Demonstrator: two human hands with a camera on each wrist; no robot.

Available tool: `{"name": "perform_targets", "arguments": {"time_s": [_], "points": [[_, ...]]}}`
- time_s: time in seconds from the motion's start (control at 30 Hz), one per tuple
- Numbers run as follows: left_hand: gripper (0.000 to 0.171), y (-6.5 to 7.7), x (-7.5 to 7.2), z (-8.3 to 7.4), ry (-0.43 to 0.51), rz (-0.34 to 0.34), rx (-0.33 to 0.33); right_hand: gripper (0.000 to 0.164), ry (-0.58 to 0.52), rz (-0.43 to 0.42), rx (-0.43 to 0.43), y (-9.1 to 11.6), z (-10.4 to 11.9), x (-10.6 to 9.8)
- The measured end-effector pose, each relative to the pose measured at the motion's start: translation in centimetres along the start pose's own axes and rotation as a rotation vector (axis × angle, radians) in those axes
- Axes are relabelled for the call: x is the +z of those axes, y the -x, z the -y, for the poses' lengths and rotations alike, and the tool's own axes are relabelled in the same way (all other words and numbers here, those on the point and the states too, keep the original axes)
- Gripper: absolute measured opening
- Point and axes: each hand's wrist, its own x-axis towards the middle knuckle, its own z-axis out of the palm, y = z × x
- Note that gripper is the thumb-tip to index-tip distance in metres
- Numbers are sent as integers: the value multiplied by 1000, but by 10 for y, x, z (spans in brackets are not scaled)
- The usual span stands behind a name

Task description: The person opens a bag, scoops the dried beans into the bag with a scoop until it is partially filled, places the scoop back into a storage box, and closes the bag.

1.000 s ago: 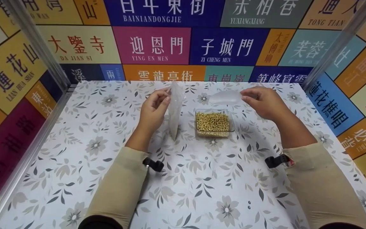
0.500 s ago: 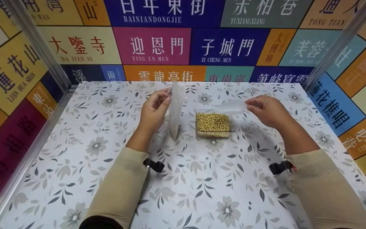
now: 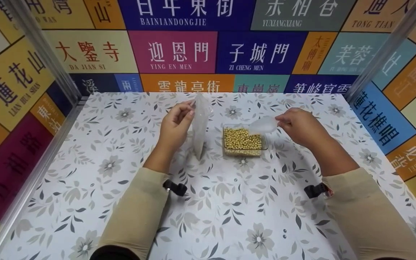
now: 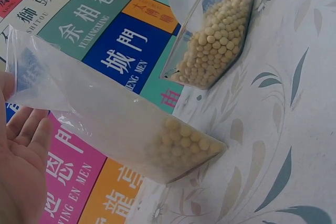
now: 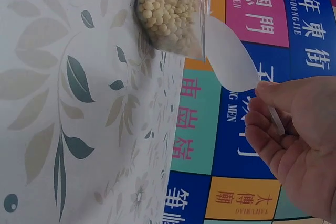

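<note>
Hands well apart. My L hand point(image 3: 175, 121) pinches a clear plastic bag point(image 3: 200, 126) by its upper edge, approx. upright, at 9 o'clock of the clear container point(image 3: 264, 142). A small qty. of loose beans point(image 4: 184, 148) sits in its base. My R hand point(image 3: 303, 126) grips a white plastic scoop point(image 3: 265, 125) at the container's 2 o'clock; its tip overlaps the soybeans point(image 3: 237, 139) inside, toward the 1 o'clock corner. Tip depth: can't tell.

Recs. (my judgement): enter at a shallow angle, tip first; take part loads only, as round beans prob. roll; keep scoop level over the rim; pinch bag firmly, as thin film w/ little ballast may fold.
</note>
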Motion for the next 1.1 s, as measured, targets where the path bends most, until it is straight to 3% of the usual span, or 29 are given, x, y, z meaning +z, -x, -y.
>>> {"name": "perform_targets", "arguments": {"time_s": [0.4, 0.77, 1.1], "points": [[14, 0, 0, 0, 23, 14, 9, 30, 68, 8, -133, -2, 13, 4], [12, 2, 1, 0, 28, 6, -6, 31, 110, 163, -99, -17, 33, 6], [12, 1, 3, 0, 48, -1, -16, 31, 60, 163, -64, -19, 28, 13]]}}
